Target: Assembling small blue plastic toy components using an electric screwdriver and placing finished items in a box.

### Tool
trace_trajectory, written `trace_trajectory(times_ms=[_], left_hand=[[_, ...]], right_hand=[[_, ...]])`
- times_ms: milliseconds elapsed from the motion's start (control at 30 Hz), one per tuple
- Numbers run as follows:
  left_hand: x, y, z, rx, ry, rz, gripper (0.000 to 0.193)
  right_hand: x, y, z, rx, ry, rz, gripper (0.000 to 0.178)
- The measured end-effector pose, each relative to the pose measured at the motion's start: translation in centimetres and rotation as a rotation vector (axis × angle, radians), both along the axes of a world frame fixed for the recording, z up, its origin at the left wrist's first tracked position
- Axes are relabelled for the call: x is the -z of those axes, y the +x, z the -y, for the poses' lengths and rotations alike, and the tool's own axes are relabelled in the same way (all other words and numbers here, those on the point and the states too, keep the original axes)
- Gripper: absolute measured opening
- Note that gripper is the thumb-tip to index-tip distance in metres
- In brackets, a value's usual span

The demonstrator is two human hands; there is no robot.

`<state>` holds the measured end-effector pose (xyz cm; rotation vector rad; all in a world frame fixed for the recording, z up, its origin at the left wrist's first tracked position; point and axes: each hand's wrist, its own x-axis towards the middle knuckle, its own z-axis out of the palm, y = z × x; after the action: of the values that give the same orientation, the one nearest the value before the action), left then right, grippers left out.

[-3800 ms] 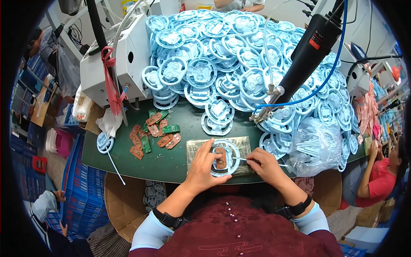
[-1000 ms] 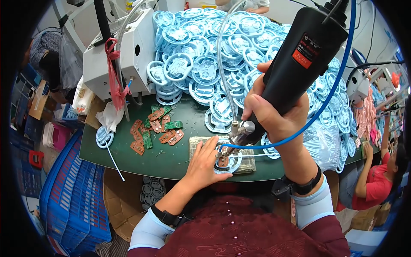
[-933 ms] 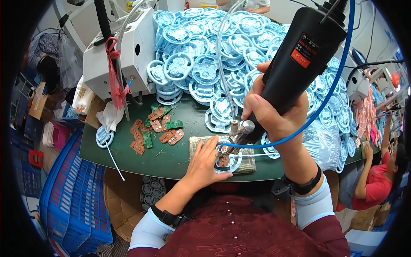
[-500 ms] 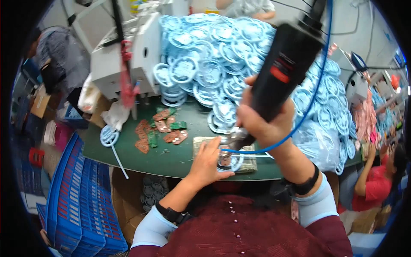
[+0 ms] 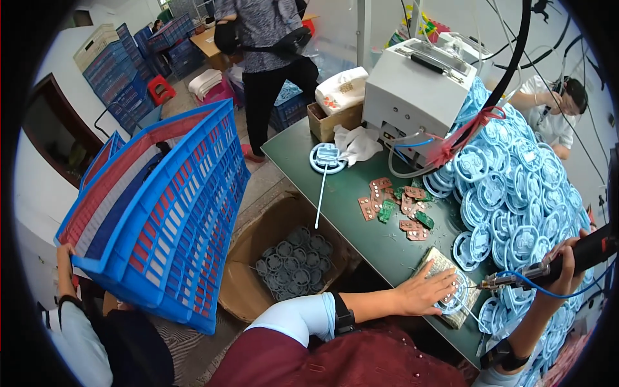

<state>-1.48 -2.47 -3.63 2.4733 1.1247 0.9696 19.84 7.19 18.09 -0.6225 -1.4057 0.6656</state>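
Note:
My left hand [image 5: 425,291] lies with fingers stretched across a light blue round plastic piece [image 5: 461,291], which rests on a beige block [image 5: 445,259] at the table's edge. Part of the piece is hidden under the fingers. In my right hand [image 5: 562,274] is a black electric screwdriver [image 5: 590,248] with a silver nozzle and a blue hose. Its thin tip points left at the piece's right side; whether it touches cannot be made out. Beyond the block lie several small circuit boards [image 5: 412,206], brown and green.
A heap of light blue round pieces [image 5: 516,187] fills the table's right side beside a grey machine [image 5: 419,84]. One piece with a stick [image 5: 327,159] lies far left. Grey parts fill a cardboard box [image 5: 245,284] below. A person's hand [image 5: 64,253] holds a blue crate [image 5: 161,219].
My view has swung left, bringing in more of the crate and a standing person. The screwdriver has tipped from steeply raised to nearly level, and my left hand's fingers have spread across the piece.

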Motion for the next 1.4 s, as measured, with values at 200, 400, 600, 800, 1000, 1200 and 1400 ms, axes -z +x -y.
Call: trace_trajectory(times_ms=[200, 400, 600, 800, 1000, 1200, 1400], left_hand=[[-0.7, -0.2, 0.0, -0.008, -0.014, -0.011, 0.078], [-1.1, -0.2, -0.4, 0.070, -0.064, 0.047, 0.076], [-2.3, -1.9, -0.6, 0.001, 0.035, -0.103, 0.062], [-1.3, -1.8, -2.0, 0.088, 0.001, -0.089, 0.056], [-3.1, -2.0, -0.8, 0.144, -0.072, 0.020, 0.051], [-2.6, -10.9, 3.7, -0.287, 0.071, -0.028, 0.017], [5.3, -23.5, 27.6, -0.996, -0.781, -0.702, 0.071]], right_hand=[[0.2, -2.1, -0.3, 0.047, -0.056, -0.021, 0.053], [-0.5, -1.9, 0.2, 0.099, -0.094, 0.001, 0.055], [-1.4, -5.5, 0.5, 0.079, -0.135, -0.123, 0.051], [-0.2, -5.0, 0.6, -0.024, -0.090, -0.119, 0.048], [-0.3, -3.1, 0.5, 0.228, -0.130, -0.092, 0.059], [-1.0, 1.0, 0.3, 0.120, -0.087, -0.046, 0.056], [0.3, 3.9, 0.5, 0.085, -0.090, 0.042, 0.059]])
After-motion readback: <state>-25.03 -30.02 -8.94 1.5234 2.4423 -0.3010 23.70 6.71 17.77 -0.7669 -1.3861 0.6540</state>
